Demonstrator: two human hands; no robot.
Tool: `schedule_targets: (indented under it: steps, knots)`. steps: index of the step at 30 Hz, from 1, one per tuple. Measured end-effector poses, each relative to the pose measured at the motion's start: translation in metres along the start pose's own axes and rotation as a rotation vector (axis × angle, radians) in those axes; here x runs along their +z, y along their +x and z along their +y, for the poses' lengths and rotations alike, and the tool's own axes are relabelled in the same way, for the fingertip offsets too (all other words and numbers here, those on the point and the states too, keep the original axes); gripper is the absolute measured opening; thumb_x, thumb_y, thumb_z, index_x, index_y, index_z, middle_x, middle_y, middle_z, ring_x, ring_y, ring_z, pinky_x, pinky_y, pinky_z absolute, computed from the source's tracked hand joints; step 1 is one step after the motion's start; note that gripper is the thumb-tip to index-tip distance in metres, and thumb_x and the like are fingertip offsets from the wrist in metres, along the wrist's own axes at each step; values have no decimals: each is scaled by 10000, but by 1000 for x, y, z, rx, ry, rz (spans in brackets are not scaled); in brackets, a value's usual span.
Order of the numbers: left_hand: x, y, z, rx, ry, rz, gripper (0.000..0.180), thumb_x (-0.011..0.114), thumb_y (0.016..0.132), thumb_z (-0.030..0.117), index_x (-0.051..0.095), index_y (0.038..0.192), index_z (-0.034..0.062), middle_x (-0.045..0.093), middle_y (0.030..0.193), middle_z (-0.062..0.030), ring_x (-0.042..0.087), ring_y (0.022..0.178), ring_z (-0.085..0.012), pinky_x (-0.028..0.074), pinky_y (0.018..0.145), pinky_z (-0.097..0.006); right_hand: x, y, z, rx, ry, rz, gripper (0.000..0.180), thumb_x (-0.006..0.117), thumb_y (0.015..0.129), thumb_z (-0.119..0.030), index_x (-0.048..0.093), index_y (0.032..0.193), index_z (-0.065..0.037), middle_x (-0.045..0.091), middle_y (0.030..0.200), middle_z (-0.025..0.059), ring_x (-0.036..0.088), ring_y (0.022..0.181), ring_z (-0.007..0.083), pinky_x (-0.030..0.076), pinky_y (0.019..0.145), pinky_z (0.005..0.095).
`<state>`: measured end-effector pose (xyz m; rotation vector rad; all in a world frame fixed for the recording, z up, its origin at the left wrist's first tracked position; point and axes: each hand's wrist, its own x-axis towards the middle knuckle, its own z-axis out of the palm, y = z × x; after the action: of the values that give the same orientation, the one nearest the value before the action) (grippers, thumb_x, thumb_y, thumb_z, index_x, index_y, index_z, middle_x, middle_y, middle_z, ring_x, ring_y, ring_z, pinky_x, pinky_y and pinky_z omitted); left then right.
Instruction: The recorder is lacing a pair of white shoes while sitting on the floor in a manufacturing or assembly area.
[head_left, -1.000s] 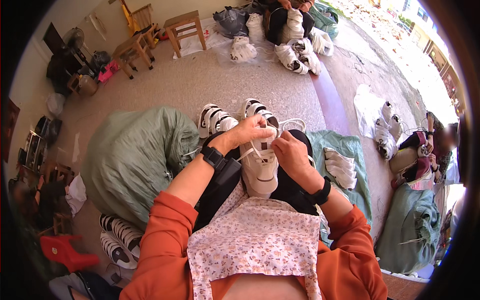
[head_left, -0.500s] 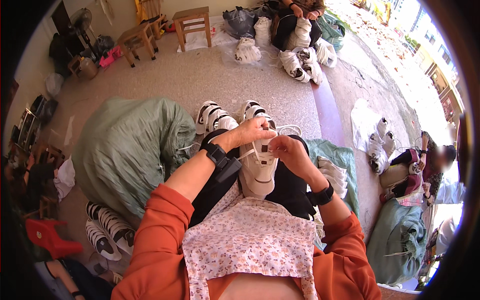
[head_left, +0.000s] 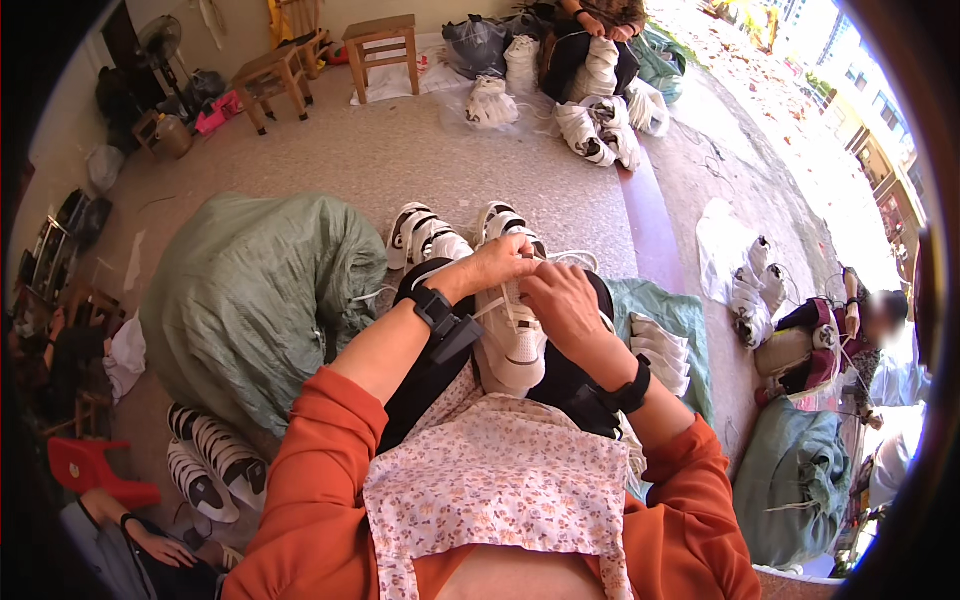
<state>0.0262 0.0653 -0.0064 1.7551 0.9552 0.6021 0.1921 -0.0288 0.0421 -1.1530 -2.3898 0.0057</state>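
Note:
A white shoe [head_left: 512,362] with dark patches rests between my thighs, its toe toward me. A pale shoelace [head_left: 490,309] hangs loose across its front on the left side. My left hand [head_left: 497,266] reaches over the upper lace holes, thumb and fingers pinched together at the lace. My right hand [head_left: 566,306] meets it from the right, fingers bent and closed at the same spot, covering part of the shoe. The fingertips nearly touch, and the bit of lace between them is mostly hidden. More lace curves out behind my right hand.
Stacked white shoe uppers [head_left: 427,236] lie just beyond my knees. A big green sack [head_left: 250,300] stands at my left, with striped shoe stacks [head_left: 215,465] below it. More uppers [head_left: 660,352] lie on green sheeting at my right. Co-workers sit far ahead, right and left.
My right hand has moved up and left, turning its back to view and closing in on the left fingertips. The left hand has barely shifted. A co-worker's hand at lower left has moved.

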Motion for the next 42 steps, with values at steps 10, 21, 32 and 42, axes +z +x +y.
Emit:
schedule_targets:
  steps: [10, 21, 32, 42]
  knots:
    - [-9, -30, 20, 62, -364, -53, 559, 604, 862, 163, 393, 1364, 38, 537, 1210, -70, 518, 1101, -155, 413, 959, -299, -67, 41, -4, 309, 1282, -24, 112, 477, 999, -161, 485, 999, -49, 603, 920, 89, 640, 816, 189, 523, 667, 315]
    - [-62, -128, 80, 302, -412, 304, 195, 588, 940, 251, 665, 884, 82, 650, 1107, -53, 557, 1091, -194, 401, 956, -334, -198, 60, -46, -191, 1370, 167, 166, 501, 995, -167, 526, 1010, -4, 602, 768, 75, 644, 682, 165, 511, 641, 269]
    - [-111, -154, -19, -248, 268, 598, 342, 661, 895, 251, 607, 1154, 35, 691, 915, -46, 630, 742, -119, 506, 673, -264, -20, -32, 61, 201, 423, -82, 121, 579, 868, -71, 622, 975, -37, 622, 911, 112, 647, 784, 276, 507, 680, 359]
    - [32, -78, 52, 385, 611, 434, 161, 696, 733, 24, 656, 889, 38, 619, 942, -79, 577, 918, -281, 469, 811, -364, 8, -17, 41, 22, 359, -11, 65, 622, 848, -116, 621, 897, -74, 573, 942, 89, 630, 786, 308, 501, 662, 395]
